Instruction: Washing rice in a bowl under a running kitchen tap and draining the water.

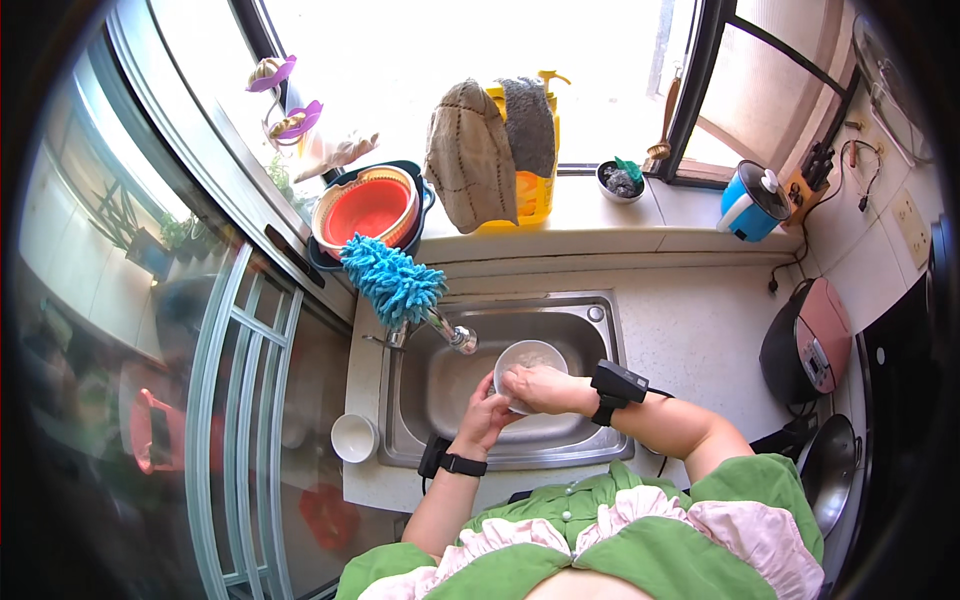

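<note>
Over the stainless steel sink (442, 420), a white bowl (556, 361) is held up by my left hand (482, 412) at its lower left side. Whitish, cloudy contents fill part of it; what they are cannot be made out for sure. My right hand (541, 388) reaches into the bowl with the fingers down in the contents, so the fingertips are hidden. A chrome faucet (463, 340) points into the sink to the upper left of the bowl. No running water is visible from it. Each wrist wears a black strapped device.
A blue chenille duster head (394, 281) covers part of the faucet. Left of the sink stands another white bowl (355, 438). Stacked basins and a colander (367, 210) sit behind. Cloths (469, 157) hang over a yellow container. A rice cooker (810, 341) and wok (829, 472) are at right.
</note>
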`<state>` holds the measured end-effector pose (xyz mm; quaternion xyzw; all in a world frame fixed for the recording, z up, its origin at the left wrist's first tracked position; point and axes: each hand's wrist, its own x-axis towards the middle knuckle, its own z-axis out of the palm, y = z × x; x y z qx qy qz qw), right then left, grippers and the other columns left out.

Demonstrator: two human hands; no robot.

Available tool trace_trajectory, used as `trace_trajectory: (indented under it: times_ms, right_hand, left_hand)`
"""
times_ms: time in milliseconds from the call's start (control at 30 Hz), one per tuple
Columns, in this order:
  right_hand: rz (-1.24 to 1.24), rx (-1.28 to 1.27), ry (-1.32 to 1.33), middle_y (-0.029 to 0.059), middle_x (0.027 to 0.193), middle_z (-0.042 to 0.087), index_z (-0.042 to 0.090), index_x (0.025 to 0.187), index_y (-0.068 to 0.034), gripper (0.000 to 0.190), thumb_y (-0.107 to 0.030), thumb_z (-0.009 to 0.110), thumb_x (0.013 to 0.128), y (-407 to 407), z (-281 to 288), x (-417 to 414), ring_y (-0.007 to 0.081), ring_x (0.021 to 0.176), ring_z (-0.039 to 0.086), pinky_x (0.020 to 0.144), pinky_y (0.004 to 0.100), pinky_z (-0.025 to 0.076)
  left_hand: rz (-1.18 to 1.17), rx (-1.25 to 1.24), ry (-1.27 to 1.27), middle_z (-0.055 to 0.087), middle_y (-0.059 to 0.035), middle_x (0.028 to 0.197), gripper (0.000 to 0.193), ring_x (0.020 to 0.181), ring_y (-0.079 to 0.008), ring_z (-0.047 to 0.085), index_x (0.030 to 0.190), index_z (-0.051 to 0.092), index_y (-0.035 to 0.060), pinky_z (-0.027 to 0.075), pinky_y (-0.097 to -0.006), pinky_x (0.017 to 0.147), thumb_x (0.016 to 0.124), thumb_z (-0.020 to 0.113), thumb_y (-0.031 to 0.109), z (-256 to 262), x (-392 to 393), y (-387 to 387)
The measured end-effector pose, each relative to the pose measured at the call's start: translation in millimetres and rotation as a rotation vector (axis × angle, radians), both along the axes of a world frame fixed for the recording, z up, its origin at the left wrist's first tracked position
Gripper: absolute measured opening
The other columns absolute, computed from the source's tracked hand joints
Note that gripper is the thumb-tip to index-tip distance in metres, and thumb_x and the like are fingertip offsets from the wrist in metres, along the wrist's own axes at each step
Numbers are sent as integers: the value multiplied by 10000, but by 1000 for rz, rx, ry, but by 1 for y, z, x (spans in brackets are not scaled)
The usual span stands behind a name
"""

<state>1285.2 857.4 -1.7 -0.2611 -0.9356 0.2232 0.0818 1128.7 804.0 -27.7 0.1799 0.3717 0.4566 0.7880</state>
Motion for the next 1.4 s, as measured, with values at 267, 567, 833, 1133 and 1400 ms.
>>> trace_trajectory:
  times_ms: [267, 567, 833, 1133, 1400]
  right_hand:
    - [-59, -49, 24, 201, 723, 591, 485, 843, 2, 235, -73, 615, 661, 6, 2, 0, 351, 705, 598, 608, 418, 480]
    - [-3, 155, -38, 187, 854, 569, 533, 866, -55, 256, -128, 638, 644, 15, 29, 5, 300, 752, 595, 630, 380, 485]
    - [-28, 218, -207, 165, 967, 472, 505, 992, -85, 361, -143, 631, 659, 9, 36, 8, 309, 828, 579, 672, 378, 495]
    - [-116, 109, -147, 213, 873, 540, 523, 903, -7, 250, -122, 591, 692, 9, 4, 0, 336, 757, 604, 635, 387, 504]
    - [-177, 31, -55, 160, 742, 596, 528, 802, -11, 138, -90, 568, 696, 10, 0, -3, 308, 746, 604, 638, 395, 484]
  left_hand:
    - [6, -17, 1, 416, -134, 1196, 590, 1076, -319, 464, 1249, 317, 86, 439, -519, 859, 688, 458, -26, -10, -1, 2]
    - [18, -9, -19, 436, -123, 1179, 536, 1076, -308, 468, 1236, 338, 102, 437, -513, 859, 722, 446, -7, -3, -4, 2]
    - [50, -8, -24, 454, -124, 1158, 518, 1058, -298, 484, 1213, 356, 94, 455, -500, 841, 718, 462, -14, 0, -3, 3]
    - [58, -48, -6, 429, -145, 1171, 551, 1042, -327, 488, 1239, 324, 84, 455, -518, 839, 714, 449, -25, -1, -1, 2]
    - [73, -33, 42, 426, -146, 1178, 567, 1040, -330, 493, 1251, 301, 83, 457, -521, 834, 712, 437, -29, -7, -1, 0]
